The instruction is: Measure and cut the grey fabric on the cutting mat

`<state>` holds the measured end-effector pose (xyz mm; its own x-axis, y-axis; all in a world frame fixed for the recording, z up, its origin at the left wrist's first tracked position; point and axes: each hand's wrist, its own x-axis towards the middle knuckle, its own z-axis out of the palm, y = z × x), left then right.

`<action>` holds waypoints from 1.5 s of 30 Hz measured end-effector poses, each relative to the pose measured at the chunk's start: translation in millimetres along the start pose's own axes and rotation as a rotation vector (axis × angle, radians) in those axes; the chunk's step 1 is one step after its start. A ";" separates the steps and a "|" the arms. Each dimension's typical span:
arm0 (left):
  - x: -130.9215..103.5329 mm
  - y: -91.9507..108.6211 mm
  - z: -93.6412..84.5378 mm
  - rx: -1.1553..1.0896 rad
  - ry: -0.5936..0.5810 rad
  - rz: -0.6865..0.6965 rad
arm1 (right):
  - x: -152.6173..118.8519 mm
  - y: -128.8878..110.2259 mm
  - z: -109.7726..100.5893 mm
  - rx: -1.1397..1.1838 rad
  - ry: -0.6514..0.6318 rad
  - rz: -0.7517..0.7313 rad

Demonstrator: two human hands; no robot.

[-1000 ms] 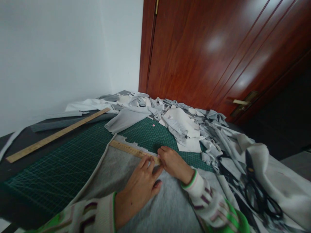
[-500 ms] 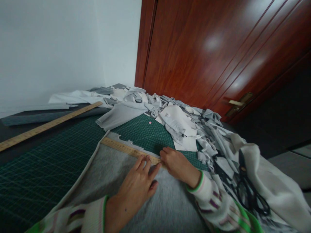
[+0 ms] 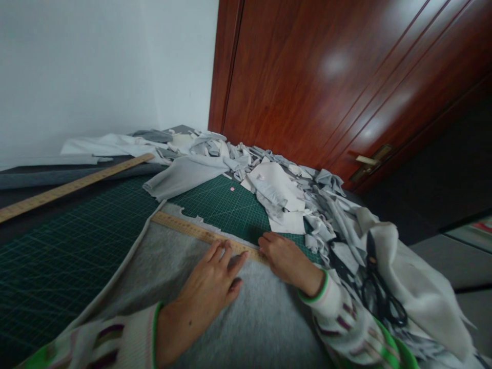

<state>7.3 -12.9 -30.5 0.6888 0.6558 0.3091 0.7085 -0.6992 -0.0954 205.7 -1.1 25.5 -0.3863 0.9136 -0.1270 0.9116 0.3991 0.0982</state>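
Grey cloth (image 3: 253, 320) under a ruler (image 3: 184, 226); left hand (image 3: 207, 284) touching it, fingers apart; right hand (image 3: 283, 256) curled at one end, grip hidden from me.

Left sleeve (image 3: 102, 341) and right sleeve (image 3: 348, 320): both were off-white knit, barred in dark purple and dusty pink. Cuffs (image 3: 138, 330) were edged thinly in bright green; broader green showed farther up.

Cloth (image 3: 253, 312) on cutting mat (image 3: 96, 230); ruler (image 3: 184, 226) lies along cloth's far edge, left hand (image 3: 209, 279) on it, right hand (image 3: 286, 259) at its right end. Second ruler (image 3: 77, 186) left, beyond mat. Scraps (image 3: 290, 189) behind, before door (image 3: 307, 77); scissors (image 3: 372, 262) right of cloth.
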 end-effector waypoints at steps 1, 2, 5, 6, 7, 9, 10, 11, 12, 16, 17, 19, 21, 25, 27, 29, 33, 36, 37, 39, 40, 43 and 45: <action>0.6 0.1 -0.3 0.009 -0.003 0.004 | -1.2 1.3 0.7 -0.001 -0.001 0.005; 1.1 0.2 -0.7 0.019 -0.005 0.007 | -2.3 2.6 1.4 -0.003 0.000 0.004; 2.5 0.2 -2.2 0.047 -0.005 0.018 | -4.6 5.7 2.8 -0.007 -0.001 -0.007; 2.8 0.1 -2.7 0.052 -0.005 0.024 | -5.3 6.5 2.8 -0.007 -0.004 -0.006; 3.1 0.0 -3.2 0.054 -0.006 0.026 | -5.9 7.0 2.6 -0.005 -0.009 -0.001; 3.2 -0.2 -4.1 0.046 -0.008 0.030 | -7.2 7.6 1.7 0.000 -0.018 0.010; 3.0 -0.3 -4.3 0.039 -0.007 0.032 | -7.7 7.6 1.3 0.003 -0.023 0.016; 2.8 -0.4 -4.3 0.031 -0.002 0.032 | -8.1 7.6 0.9 0.003 -0.027 0.023; 2.4 -0.5 -4.1 0.022 0.008 0.031 | -8.4 7.4 0.5 0.003 -0.032 0.026; 1.2 -1.1 -2.1 -0.012 0.047 0.018 | -9.1 7.2 0.0 -0.004 -0.031 0.025; 1.2 -1.3 -1.9 -0.017 0.045 0.013 | -9.3 7.3 -0.2 -0.005 -0.031 0.021; 1.6 -1.4 -2.3 -0.024 0.032 0.011 | -9.7 7.6 -0.9 -0.006 -0.037 0.020; 2.3 -1.3 -3.4 -0.030 0.014 0.013 | -10.3 8.0 -1.9 -0.004 -0.047 0.028; 3.1 -1.1 -5.1 -0.054 0.013 0.013 | -11.6 8.3 -3.3 -0.005 -0.050 0.032; 3.2 -1.1 -5.5 -0.051 0.017 0.008 | -12.8 9.0 -3.1 -0.011 -0.047 0.030; 3.4 -1.3 -6.0 -0.023 0.003 0.004 | -15.0 10.7 -1.8 -0.023 -0.052 0.038; 4.4 -1.4 -6.8 -0.014 -0.008 0.009 | -22.0 16.9 3.6 -0.037 -0.071 0.062; 4.8 -1.0 -7.1 -0.014 -0.006 0.016 | -26.6 20.0 6.7 -0.031 -0.056 0.078; 4.8 -0.8 -7.2 -0.004 -0.008 0.015 | -27.5 20.3 6.9 -0.029 -0.050 0.083; 4.4 -0.7 -7.5 0.015 -0.012 0.011 | -28.4 19.9 6.3 -0.028 -0.047 0.090; 4.0 -0.9 -7.6 0.018 -0.012 0.013 | -28.5 19.5 5.7 -0.026 -0.050 0.095; 1.9 -2.2 -7.2 -0.007 0.011 0.023 | -28.8 18.4 5.0 -0.002 -0.056 0.125; 0.3 -2.9 -5.7 -0.027 0.036 0.018 | -29.5 17.8 6.7 0.027 -0.046 0.146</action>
<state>4.5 -12.3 -24.7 0.6952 0.6325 0.3414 0.6912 -0.7186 -0.0762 234.3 -21.5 24.4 -0.2434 0.9569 -0.1581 0.9613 0.2597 0.0921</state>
